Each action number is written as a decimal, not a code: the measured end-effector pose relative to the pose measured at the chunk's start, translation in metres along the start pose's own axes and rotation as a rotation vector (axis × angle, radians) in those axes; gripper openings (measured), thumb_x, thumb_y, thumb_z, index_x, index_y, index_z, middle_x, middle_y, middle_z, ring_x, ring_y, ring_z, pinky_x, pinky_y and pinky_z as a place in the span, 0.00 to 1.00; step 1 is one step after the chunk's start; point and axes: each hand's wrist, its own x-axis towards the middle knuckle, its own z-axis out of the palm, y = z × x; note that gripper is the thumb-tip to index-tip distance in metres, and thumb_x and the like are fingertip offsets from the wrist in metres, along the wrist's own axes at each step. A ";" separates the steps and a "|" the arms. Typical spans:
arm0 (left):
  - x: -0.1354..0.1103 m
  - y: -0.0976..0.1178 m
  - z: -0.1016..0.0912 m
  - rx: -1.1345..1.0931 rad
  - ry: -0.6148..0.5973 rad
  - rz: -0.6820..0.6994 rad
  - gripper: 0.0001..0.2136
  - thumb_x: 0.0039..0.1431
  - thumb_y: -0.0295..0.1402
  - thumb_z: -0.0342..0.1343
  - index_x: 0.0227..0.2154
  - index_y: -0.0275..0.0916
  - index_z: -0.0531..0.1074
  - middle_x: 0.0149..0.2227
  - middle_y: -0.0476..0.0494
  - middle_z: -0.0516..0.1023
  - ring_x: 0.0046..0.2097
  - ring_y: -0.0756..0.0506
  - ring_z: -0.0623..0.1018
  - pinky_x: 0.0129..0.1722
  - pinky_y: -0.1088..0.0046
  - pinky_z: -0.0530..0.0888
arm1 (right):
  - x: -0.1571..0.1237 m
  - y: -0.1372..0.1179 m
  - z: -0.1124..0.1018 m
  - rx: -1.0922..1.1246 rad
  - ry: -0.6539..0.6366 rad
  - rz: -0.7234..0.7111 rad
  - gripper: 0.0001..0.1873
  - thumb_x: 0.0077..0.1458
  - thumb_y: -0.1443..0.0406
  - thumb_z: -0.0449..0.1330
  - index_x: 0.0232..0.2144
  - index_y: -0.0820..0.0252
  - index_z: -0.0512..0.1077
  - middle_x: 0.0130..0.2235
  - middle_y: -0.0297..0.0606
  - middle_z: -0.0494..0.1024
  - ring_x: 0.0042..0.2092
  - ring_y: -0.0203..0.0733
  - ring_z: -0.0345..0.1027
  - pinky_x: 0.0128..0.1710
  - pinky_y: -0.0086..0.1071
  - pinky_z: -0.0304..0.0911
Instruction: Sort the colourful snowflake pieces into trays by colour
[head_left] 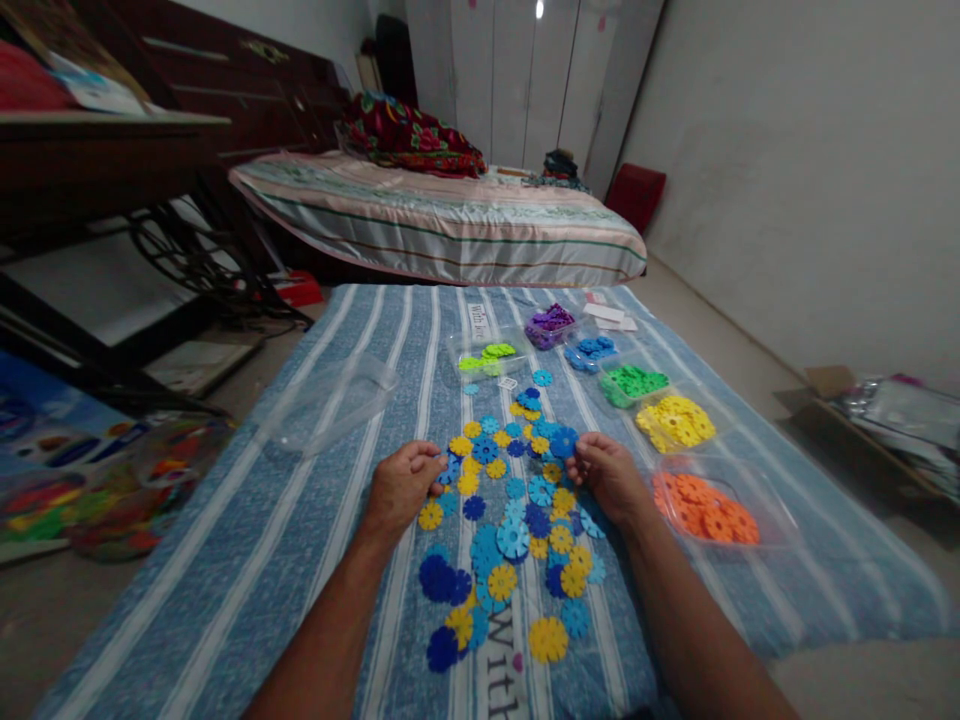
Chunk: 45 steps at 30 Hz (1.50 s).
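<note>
Loose notched plastic discs in blue, light blue and yellow, such as a yellow disc [548, 639], lie spread over the striped cloth between my hands. My right hand [606, 476] pinches a blue disc [563, 441] by its edge at the right of the spread. On the other side, my left hand [405, 482] is closed, thumb against fingers, at a blue disc [450, 470] on the left edge of the spread. Light blue discs [513, 537] and dark blue discs [437, 577] lie nearer to me, some overlapping.
Clear tubs hold orange discs [705, 508], yellow discs [675, 422], green discs [634, 384], blue discs [591, 352], purple discs [551, 325] and lime discs [487, 358]. A clear tub [330, 405] stands left. Beyond are a bed [450, 225] and a sewing-machine table [97, 150].
</note>
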 end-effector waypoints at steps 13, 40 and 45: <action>0.003 -0.001 -0.001 0.071 -0.024 -0.007 0.15 0.40 0.43 0.59 0.29 0.39 0.70 0.18 0.53 0.73 0.20 0.48 0.74 0.18 0.78 0.65 | 0.005 -0.001 0.006 -0.048 0.032 0.035 0.16 0.37 0.60 0.72 0.25 0.60 0.70 0.21 0.35 0.76 0.20 0.34 0.67 0.18 0.23 0.60; 0.001 0.003 -0.003 0.071 -0.023 -0.022 0.14 0.41 0.42 0.58 0.30 0.38 0.71 0.19 0.52 0.73 0.21 0.49 0.74 0.18 0.78 0.65 | 0.052 -0.020 0.047 -0.330 0.176 -0.148 0.10 0.41 0.59 0.63 0.23 0.59 0.68 0.17 0.31 0.73 0.17 0.33 0.63 0.16 0.24 0.56; 0.000 0.005 -0.003 0.044 -0.041 -0.025 0.16 0.40 0.42 0.59 0.31 0.37 0.73 0.23 0.49 0.77 0.21 0.49 0.74 0.19 0.77 0.66 | 0.034 0.002 0.065 -0.567 -0.144 -0.209 0.10 0.45 0.58 0.59 0.25 0.59 0.71 0.20 0.30 0.72 0.20 0.34 0.63 0.21 0.27 0.58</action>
